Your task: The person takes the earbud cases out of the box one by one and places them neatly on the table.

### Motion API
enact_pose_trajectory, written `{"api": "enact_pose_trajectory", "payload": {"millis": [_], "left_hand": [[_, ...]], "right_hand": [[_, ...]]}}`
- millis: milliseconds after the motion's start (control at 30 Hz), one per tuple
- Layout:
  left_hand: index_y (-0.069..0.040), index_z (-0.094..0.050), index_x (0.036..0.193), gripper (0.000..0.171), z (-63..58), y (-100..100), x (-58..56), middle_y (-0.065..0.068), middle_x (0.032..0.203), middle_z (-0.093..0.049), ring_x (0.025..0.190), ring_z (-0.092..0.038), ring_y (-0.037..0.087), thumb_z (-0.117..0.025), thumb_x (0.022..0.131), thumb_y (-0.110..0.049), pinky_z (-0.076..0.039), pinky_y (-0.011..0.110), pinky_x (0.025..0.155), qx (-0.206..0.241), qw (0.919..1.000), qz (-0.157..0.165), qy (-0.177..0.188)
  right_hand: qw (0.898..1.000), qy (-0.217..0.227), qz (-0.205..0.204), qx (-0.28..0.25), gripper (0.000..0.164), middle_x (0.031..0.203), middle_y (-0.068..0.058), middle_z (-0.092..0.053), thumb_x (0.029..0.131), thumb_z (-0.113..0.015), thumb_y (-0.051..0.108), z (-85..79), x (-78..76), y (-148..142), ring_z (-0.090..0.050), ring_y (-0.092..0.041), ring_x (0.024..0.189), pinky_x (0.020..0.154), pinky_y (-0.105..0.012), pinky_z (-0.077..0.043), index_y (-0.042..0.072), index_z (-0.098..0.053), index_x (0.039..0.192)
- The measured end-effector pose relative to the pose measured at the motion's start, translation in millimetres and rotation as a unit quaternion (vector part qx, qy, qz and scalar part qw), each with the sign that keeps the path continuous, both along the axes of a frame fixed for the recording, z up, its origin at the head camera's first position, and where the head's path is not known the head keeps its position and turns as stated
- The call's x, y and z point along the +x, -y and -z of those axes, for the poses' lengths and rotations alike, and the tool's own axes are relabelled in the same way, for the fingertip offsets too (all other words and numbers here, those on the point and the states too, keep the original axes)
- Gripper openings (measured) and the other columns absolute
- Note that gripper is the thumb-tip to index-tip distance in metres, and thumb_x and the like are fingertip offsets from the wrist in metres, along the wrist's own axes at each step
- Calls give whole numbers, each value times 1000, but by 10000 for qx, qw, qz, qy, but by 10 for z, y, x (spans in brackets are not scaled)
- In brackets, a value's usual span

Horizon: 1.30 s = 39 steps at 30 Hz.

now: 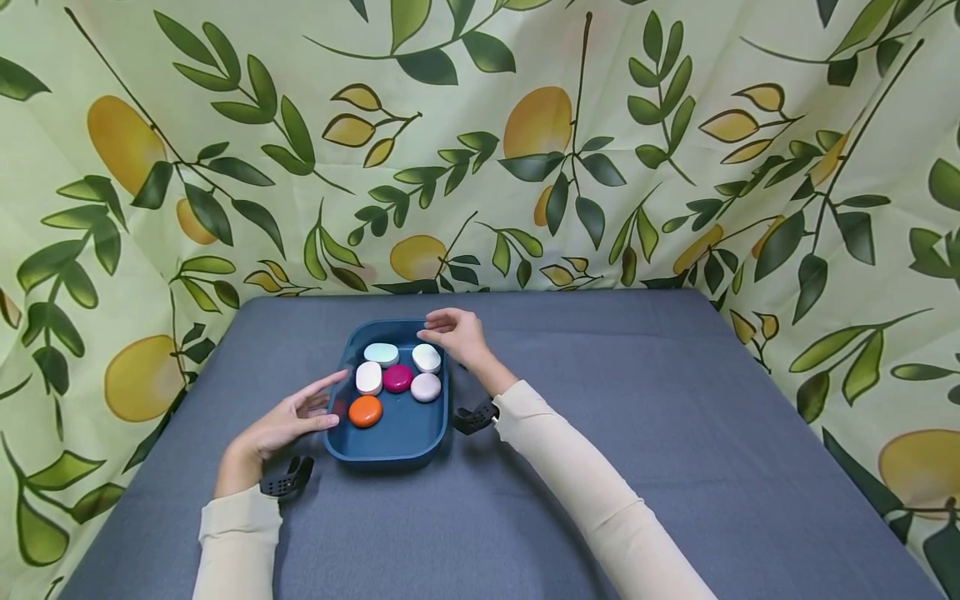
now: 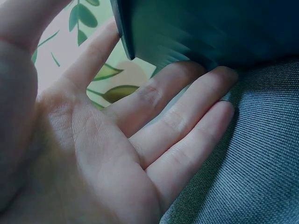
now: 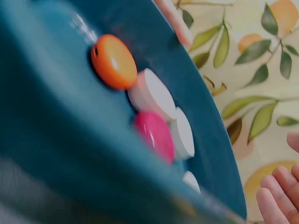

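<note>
A dark blue tray (image 1: pixel 420 446) with rounded corners holds several smooth, soap-like pieces. Among them are an orange round one (image 1: pixel 365 411), a magenta one (image 1: pixel 397 378), a white oval (image 1: pixel 369 377), a mint oval (image 1: pixel 382 355), a white one (image 1: pixel 426 358) and a pale lilac one (image 1: pixel 425 387). My left hand (image 1: pixel 296 417) rests against the tray's left side; in the left wrist view its spread fingers (image 2: pixel 173 119) reach to the wall. Above the tray's back right corner is my right hand (image 1: pixel 457 333), its fingers loosely bent, nothing visible in them.
The tray stands on a table with a grey-blue cloth (image 1: pixel 600 400). A leaf-and-fruit patterned curtain (image 1: pixel 465 108) hangs behind and to both sides. Each wrist wears a black band (image 1: pixel 287 477).
</note>
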<state>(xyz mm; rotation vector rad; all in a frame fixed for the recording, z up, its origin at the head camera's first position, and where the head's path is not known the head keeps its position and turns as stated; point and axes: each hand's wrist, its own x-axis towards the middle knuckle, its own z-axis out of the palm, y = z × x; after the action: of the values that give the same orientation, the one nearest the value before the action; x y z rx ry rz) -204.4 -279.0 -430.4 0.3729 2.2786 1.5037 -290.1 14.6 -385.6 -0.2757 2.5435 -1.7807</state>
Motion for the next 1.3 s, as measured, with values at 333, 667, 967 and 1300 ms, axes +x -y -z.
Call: {"api": "enact_pose_trajectory", "payload": {"millis": [333, 667, 967, 1300], "left_hand": [[-14, -21, 154, 72, 19, 4, -11, 21, 163, -7, 143, -12, 57, -60, 93, -19, -21, 75, 109, 54, 10000, 41, -50], [-15, -21, 154, 72, 31, -4, -16, 23, 163, -7, 143, -14, 57, -60, 93, -21, -23, 73, 109, 52, 10000, 76, -8], [-15, -20, 154, 74, 19, 7, 21, 24, 162, -5, 143, -13, 58, -61, 93, -23, -24, 74, 108, 35, 10000, 54, 57], [-14, -20, 154, 73, 24, 2, 8, 23, 162, -6, 142, -13, 59, -60, 93, -21, -24, 74, 108, 50, 9999, 110, -61]], "right_hand": [[9987, 271, -412, 160, 35, 110, -17, -73, 82, -75, 13, 34, 54, 372, -70, -28, 103, 87, -29, -57, -1, -67, 113], [9963, 366, -156, 763, 37, 114, -14, -71, 81, -77, 14, 154, -14, 593, -67, -25, 103, 85, -27, -57, 0, -68, 113], [9909, 518, -117, 1236, 39, 117, -11, -69, 80, -77, 13, 253, -57, 732, -63, -21, 104, 94, -29, -54, 4, -67, 116], [9828, 490, -218, 1767, 44, 128, -9, -65, 80, -77, 13, 291, -145, 710, -60, -22, 119, 101, -30, -51, 8, -65, 122]]}}
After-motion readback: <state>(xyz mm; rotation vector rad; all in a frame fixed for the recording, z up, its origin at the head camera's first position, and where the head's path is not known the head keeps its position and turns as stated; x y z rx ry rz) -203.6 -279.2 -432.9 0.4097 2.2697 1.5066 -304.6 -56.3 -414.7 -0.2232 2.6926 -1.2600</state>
